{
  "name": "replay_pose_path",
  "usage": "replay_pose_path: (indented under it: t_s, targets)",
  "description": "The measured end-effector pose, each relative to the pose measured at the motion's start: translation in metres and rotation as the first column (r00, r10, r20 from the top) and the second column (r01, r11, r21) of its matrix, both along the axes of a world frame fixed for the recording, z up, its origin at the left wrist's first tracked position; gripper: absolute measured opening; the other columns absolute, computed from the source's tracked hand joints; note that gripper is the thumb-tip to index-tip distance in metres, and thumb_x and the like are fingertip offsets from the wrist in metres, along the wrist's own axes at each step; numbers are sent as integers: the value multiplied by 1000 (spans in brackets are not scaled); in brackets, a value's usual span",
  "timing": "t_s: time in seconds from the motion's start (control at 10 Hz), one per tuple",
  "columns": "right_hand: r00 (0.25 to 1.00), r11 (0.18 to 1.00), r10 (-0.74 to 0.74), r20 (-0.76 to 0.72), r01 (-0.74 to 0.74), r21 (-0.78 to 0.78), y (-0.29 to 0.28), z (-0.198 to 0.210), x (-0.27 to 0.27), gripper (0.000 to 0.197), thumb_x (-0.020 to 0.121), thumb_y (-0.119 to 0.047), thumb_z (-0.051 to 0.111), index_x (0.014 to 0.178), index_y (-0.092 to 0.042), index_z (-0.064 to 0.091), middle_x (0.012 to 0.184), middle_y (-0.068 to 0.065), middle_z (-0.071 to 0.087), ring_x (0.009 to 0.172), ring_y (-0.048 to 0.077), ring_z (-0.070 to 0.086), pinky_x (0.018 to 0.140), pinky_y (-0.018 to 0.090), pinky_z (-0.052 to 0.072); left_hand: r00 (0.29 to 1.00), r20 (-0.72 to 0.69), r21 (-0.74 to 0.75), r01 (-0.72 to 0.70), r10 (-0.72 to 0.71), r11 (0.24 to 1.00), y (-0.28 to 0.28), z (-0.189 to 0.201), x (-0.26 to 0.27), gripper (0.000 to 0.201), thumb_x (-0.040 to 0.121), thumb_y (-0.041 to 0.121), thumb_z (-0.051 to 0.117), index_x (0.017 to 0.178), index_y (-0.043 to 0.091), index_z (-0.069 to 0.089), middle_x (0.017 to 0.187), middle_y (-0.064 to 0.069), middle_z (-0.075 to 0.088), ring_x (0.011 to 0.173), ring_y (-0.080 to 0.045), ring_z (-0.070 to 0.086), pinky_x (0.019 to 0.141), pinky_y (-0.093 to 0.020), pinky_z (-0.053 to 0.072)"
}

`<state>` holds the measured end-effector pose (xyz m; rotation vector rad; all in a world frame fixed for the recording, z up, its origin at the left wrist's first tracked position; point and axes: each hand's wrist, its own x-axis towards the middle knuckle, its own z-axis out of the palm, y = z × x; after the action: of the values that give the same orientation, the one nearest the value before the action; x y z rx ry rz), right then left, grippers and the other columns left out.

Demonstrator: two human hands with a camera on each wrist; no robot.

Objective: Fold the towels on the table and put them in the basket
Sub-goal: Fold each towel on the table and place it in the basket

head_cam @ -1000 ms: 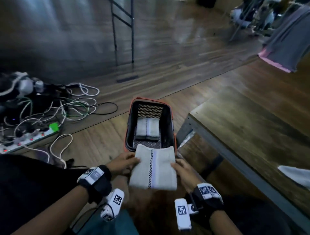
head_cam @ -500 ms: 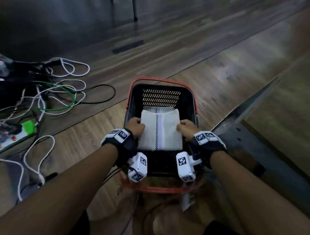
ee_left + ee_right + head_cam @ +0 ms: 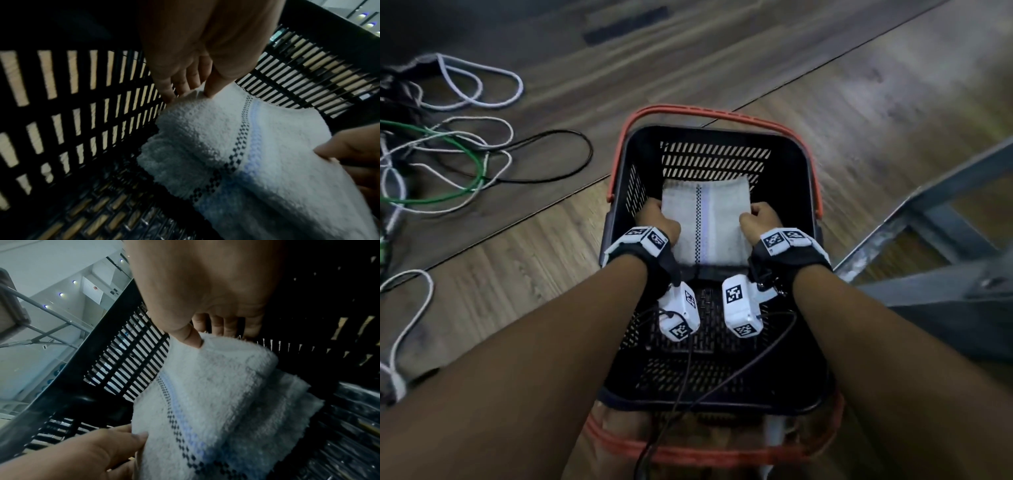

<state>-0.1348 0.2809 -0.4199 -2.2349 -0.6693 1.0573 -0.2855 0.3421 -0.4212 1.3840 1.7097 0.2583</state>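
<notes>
Hands reach down together into the black basket [image 3: 803, 192] with the orange handles, which sits on the wooden floor. The left hand [image 3: 658, 222] pinches the left edge of a folded white towel [image 3: 705, 222], thumb on top and fingers [image 3: 170, 91] curled beneath; the right hand [image 3: 758, 221] grips the opposite edge the same way, its thumb pressed into the terry. The towel, with a dark checked stripe and a pale blue band down its middle, hangs inside the basket at the far end, close to the slotted wall. Loose cables [image 3: 448, 164] lie tangled on the floor to the left, and a grey metal frame [image 3: 928, 219] stands to the right.
</notes>
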Motion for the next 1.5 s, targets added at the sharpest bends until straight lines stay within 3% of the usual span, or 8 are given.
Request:
replay_pose_path:
  t_s: [0.3,0.4,0.6,0.9,1.0,1.1,1.2,1.5]
  targets:
    - [954,995,85,286,-96,25,-10,13,-17,48,89,-4,42,137,-8,38,137,17,44,123,33,44,93,35,39,998,5,106,68,-69,992,-8,2,-4,51,89,1,47,139,4,34,136,-18,48,125,-32,47,101,-32,38]
    - [713,949,224,665,-314,16,-8,0,-28,53,89,-17,44,141,-13,32,150,10,29,137,26,26,105,40,31,953,-126,330,302,-276,894,-7,-6,2,54,92,9,43,144,7,26,149,-16,30,136,-32,31,112,-39,30]
    - [628,922,354,693,-358,-147,-16,-64,-34,59,96,-34,29,149,-12,15,159,6,5,147,23,6,117,45,17,785,-435,285,585,-441,760,-8,-55,6,56,100,34,19,150,18,1,160,-6,0,146,-31,7,116,-47,21]
    - [628,890,434,646,-413,-196,-14,-56,-34,62,97,-35,29,150,-10,9,159,9,-3,146,27,5,117,46,12,784,-417,241,583,-460,776,-15,-52,7,54,100,35,15,149,25,-6,159,-6,-7,144,-36,5,114,-48,24]
    - [621,773,633,463,-475,-420,-12,-26,-26,62,96,-36,34,148,-9,14,159,10,1,146,27,1,116,48,10,660,-464,5,668,-591,744,-10,-29,2,57,99,36,23,150,18,4,159,-12,-1,141,-43,14,110,-53,28]
    - [561,621,775,291,-594,-511,-23,28,-28,41,96,-35,39,124,-7,49,139,18,44,121,32,46,91,36,40,560,-489,-133,710,-669,691,-15,14,0,46,94,34,40,129,6,49,136,-19,49,122,-35,49,98,-39,41]
    - [548,594,799,247,-652,-472,-59,96,-50,37,96,-32,43,120,-8,57,125,16,57,114,31,54,87,32,41,504,-490,-160,750,-711,641,-36,77,-9,42,93,37,45,113,3,61,120,-16,62,112,-31,56,90,-33,43]
    - [384,538,841,382,-677,-502,-225,328,-79,37,94,-31,46,116,-3,58,117,18,63,107,34,59,88,35,46,484,-494,155,867,-722,474,-161,313,-58,44,94,38,41,101,0,64,110,-21,64,102,-34,59,77,-30,41]
